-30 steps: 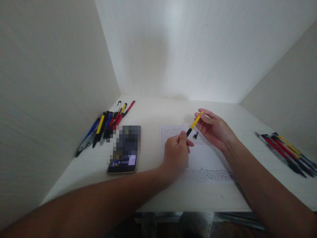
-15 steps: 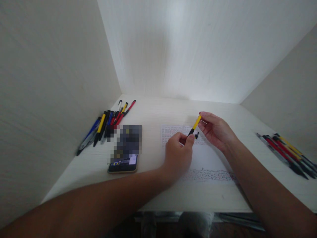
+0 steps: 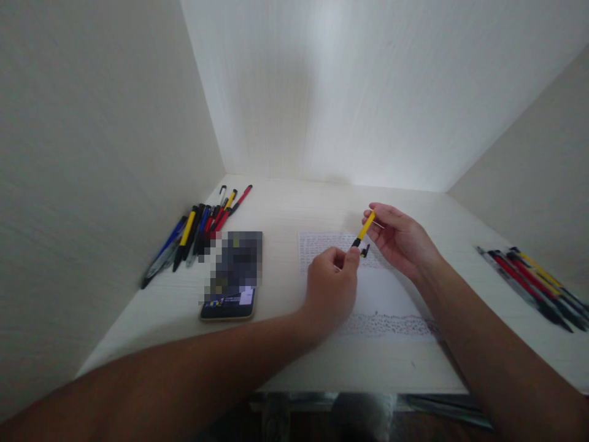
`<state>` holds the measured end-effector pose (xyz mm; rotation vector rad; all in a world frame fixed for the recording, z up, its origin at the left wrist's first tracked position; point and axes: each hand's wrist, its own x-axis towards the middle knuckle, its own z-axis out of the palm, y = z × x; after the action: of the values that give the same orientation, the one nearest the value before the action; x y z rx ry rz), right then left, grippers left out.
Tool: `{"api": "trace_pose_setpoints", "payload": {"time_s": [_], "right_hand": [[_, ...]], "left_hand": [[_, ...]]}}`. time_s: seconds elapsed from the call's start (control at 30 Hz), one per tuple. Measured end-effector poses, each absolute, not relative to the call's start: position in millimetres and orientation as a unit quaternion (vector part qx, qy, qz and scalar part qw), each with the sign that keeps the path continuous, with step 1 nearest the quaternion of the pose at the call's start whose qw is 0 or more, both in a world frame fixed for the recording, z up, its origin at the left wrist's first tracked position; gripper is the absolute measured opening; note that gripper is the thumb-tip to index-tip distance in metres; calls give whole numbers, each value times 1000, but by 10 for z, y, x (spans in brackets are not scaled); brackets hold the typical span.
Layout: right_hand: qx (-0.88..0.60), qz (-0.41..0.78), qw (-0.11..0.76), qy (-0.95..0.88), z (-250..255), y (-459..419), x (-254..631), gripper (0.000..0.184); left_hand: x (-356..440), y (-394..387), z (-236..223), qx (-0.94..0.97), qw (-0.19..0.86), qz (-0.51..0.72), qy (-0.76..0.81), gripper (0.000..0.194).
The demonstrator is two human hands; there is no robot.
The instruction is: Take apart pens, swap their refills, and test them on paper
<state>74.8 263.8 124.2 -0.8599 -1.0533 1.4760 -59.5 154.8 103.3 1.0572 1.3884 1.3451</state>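
Observation:
A yellow and black pen (image 3: 367, 226) is held at a slant above a handwritten sheet of paper (image 3: 375, 288). My left hand (image 3: 334, 276) is closed round its black lower part, hiding the tip. At the yellow upper end, the fingertips of my right hand (image 3: 398, 236) are closed on the barrel, its other fingers loosely curled. A small black piece with a bit of yellow (image 3: 365, 251) shows just beside the pen, over the sheet; it looks like a pen clip part. Writing covers the sheet's top and lower part, with a blank band between.
A smartphone (image 3: 227, 312), partly pixelated, lies left of the sheet. Beyond it, several mixed pens (image 3: 188, 230) lie along the left panel. Several more pens (image 3: 536, 282) lie by the right panel. White panels (image 3: 322, 123) enclose the desk at the back and sides.
My right fingers have shifted slightly upward and left round the yellow end of the pen. My left hand keeps its grip in nearly the same place.

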Motion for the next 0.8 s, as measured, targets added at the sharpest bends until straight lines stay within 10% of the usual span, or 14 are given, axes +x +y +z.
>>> {"api": "trace_pose_setpoints", "payload": {"time_s": [0.8], "right_hand": [[-367,618,541,-437,1259,2640,756,11]], "left_hand": [[-604,1555,1011,429,464,542,553,45]]}}
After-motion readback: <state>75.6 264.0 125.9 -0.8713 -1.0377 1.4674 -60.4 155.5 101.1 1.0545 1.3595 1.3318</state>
